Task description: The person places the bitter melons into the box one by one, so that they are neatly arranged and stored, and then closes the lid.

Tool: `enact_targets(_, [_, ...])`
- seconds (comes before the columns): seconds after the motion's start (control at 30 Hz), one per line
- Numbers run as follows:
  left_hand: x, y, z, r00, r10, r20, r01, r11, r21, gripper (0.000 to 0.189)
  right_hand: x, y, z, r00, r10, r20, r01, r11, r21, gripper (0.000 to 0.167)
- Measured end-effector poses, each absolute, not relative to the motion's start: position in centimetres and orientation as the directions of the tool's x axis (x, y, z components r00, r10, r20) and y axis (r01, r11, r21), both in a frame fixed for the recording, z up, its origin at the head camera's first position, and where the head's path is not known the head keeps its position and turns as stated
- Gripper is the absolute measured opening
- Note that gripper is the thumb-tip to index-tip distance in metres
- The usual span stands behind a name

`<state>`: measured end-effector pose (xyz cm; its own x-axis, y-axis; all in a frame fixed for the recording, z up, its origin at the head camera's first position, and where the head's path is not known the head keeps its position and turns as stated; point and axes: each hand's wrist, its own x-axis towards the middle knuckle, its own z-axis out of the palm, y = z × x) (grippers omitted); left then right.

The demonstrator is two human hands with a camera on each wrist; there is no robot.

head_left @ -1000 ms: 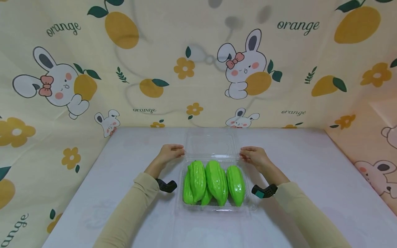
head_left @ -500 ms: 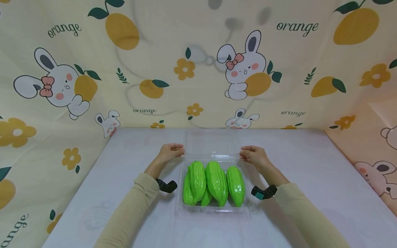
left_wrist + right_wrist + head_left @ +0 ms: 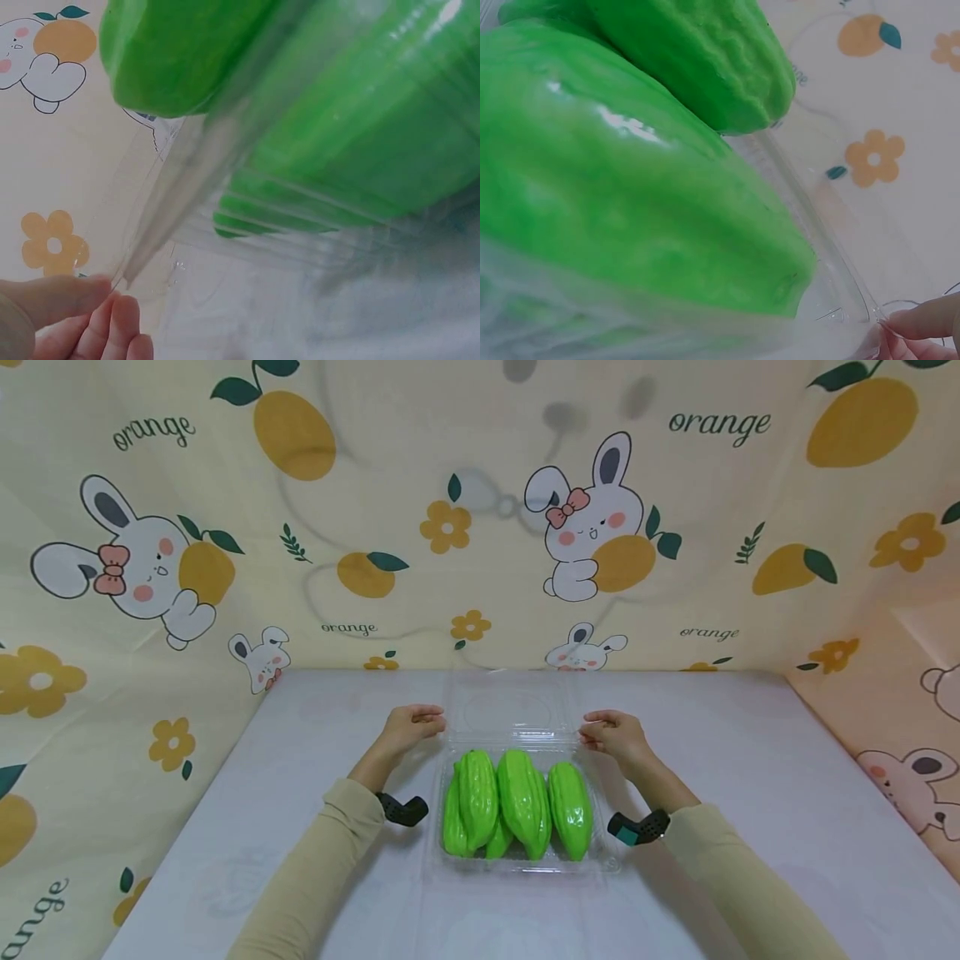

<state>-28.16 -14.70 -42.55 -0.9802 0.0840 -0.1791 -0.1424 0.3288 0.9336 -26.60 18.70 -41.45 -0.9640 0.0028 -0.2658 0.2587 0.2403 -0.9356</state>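
Several glossy green bitter melons [image 3: 521,802] lie side by side in a clear plastic clamshell box [image 3: 525,865]. Its transparent lid [image 3: 510,710] is folded back on the far side. At the lid's left edge, close to the hinge, my left hand [image 3: 412,727] pinches the plastic between thumb [image 3: 82,292] and fingers. On the opposite edge my right hand [image 3: 617,737] does the same, its thumb [image 3: 926,316] against the thin rim. Both wrist views look past large green melons, which fill much of each picture.
The box stands on a white tabletop [image 3: 300,877]. Behind rises a cream cloth [image 3: 510,568] printed with rabbits and oranges, and a similar cloth [image 3: 900,710] borders the right side. A dark wrist device [image 3: 405,810] sits on the left wrist, another [image 3: 637,827] on the right.
Both hands have risen very slightly at the lid's edges, and the lid's outlines have shifted a little with them. The melons and the box base stay where they were.
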Motion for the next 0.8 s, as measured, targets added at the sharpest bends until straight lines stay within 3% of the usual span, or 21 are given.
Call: enact_targets(0.8, [-28.14,-14.62,-42.04,-0.99,0.053,-0.127,-0.103,0.329,0.939,0.036,-26.52,18.93,-41.26,-0.978,0.007,-0.206,0.197,0.337,-0.921,0.038])
